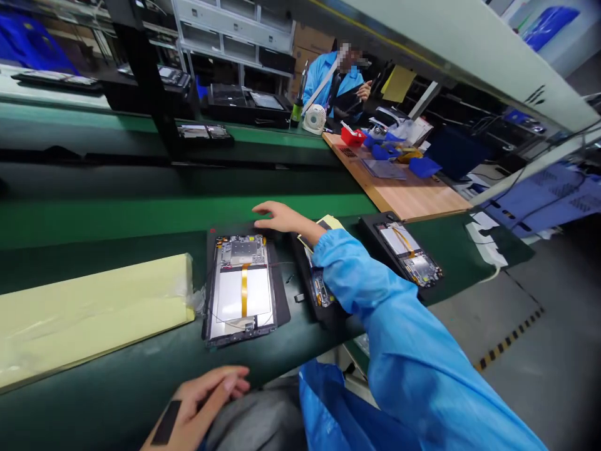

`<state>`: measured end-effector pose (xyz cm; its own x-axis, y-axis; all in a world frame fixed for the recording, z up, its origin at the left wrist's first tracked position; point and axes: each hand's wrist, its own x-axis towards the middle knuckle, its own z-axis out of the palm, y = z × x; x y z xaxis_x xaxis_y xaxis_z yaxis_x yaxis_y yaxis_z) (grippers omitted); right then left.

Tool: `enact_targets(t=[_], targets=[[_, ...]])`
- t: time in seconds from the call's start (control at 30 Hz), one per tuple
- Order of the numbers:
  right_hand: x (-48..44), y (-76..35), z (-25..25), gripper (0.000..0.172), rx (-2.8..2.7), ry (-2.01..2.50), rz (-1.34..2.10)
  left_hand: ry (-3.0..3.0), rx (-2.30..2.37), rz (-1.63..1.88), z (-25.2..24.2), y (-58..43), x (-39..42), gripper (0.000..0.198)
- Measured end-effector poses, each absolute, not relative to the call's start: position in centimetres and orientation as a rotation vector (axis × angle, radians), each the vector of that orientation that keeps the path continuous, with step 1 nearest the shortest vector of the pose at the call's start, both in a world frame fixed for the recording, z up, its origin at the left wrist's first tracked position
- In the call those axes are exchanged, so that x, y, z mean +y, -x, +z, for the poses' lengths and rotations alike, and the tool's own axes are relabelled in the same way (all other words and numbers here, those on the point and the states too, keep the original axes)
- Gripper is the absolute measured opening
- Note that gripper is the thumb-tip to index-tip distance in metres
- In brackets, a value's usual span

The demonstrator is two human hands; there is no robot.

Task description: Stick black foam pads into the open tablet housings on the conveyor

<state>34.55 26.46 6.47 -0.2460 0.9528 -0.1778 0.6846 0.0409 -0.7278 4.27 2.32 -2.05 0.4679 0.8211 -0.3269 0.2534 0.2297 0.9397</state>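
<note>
My right hand (282, 217) reaches over the bench beyond an opened tablet (241, 288), its fingers stretched and apart with nothing visible in them. That tablet lies on a black pad, showing its circuit board, silver battery and an orange ribbon cable. Under my right forearm is a second opened tablet (322, 291), partly hidden, with a yellow sheet (330, 222) at its far end. Low in the view, my left hand (201, 401) rests near my lap, fingers loosely bent and holding nothing visible. A black strip (167, 423) lies across its back.
To the left lies a long yellow slab in clear wrap (94, 313). A third opened tablet (408, 254) sits at the right, near a white power strip (488, 241). Beyond the green belt (188, 216), a co-worker in blue (323, 72) sits by a small fan (314, 119).
</note>
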Motion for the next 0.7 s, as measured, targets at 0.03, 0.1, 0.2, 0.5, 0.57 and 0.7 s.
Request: enact_targets(t=[0.03, 0.1, 0.2, 0.5, 0.57, 0.7], targets=[[24.8, -35.4, 6.5, 0.033, -1.949, 1.693, 0.963, -1.579, 1.086, 0.553, -1.7, -3.6, 3.0, 0.039], [21.1, -37.3, 6.5, 0.027, -1.943, 1.758, 0.900, -2.067, 1.035, 0.658, -1.3, -3.1, 4.8, 0.032], [15.8, -38.8, 6.4, 0.027, -2.019, 1.830, 0.921, -2.550, 0.768, 0.681, -1.3, -4.4, 8.4, 0.046], [11.6, -37.0, 6.6, 0.014, -2.007, 1.850, 1.044, -2.614, 0.561, 0.605, -1.7, -6.1, 13.1, 0.043], [10.9, -37.2, 7.0, 0.015, -1.841, 1.747, 1.285, -2.562, 0.571, 0.675, -1.0, -5.8, 12.7, 0.038], [9.8, -36.8, 7.2, 0.025, -1.213, 1.381, 1.803, -2.304, 0.655, 0.712, 1.2, -7.6, 11.7, 0.034]])
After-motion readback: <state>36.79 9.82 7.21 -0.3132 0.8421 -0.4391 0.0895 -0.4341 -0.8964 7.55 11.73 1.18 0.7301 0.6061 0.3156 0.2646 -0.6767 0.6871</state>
